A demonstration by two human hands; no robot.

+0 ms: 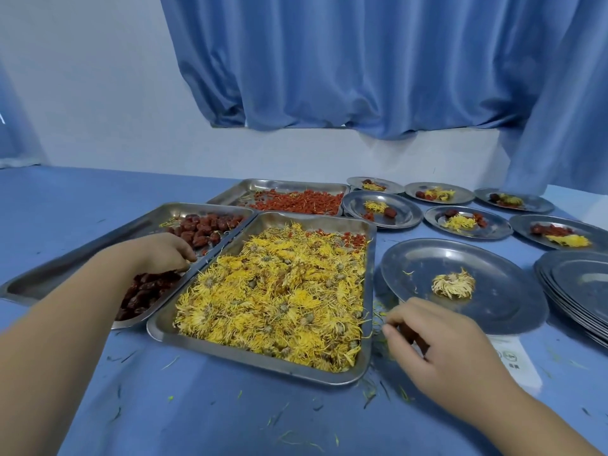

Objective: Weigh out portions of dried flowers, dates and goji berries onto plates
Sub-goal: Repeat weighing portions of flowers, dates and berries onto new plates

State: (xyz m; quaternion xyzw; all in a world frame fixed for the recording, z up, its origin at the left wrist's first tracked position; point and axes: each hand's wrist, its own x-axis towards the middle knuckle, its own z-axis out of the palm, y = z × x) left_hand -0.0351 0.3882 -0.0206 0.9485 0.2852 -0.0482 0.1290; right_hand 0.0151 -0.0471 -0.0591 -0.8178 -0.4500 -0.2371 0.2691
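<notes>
Three steel trays stand left of centre. The nearest tray is heaped with yellow dried flowers. Left of it, a tray holds dark red dates. Behind them, a tray holds goji berries. My left hand reaches down into the date tray with its fingers curled among the dates; its grip is hidden. My right hand hovers at the near edge of a round plate with loose, empty fingers. One dried flower lies on that plate.
The plate rests on a white scale, mostly hidden. A stack of empty plates stands at the right edge. Several filled plates line the back right. Loose petals litter the blue tablecloth. A blue curtain hangs behind.
</notes>
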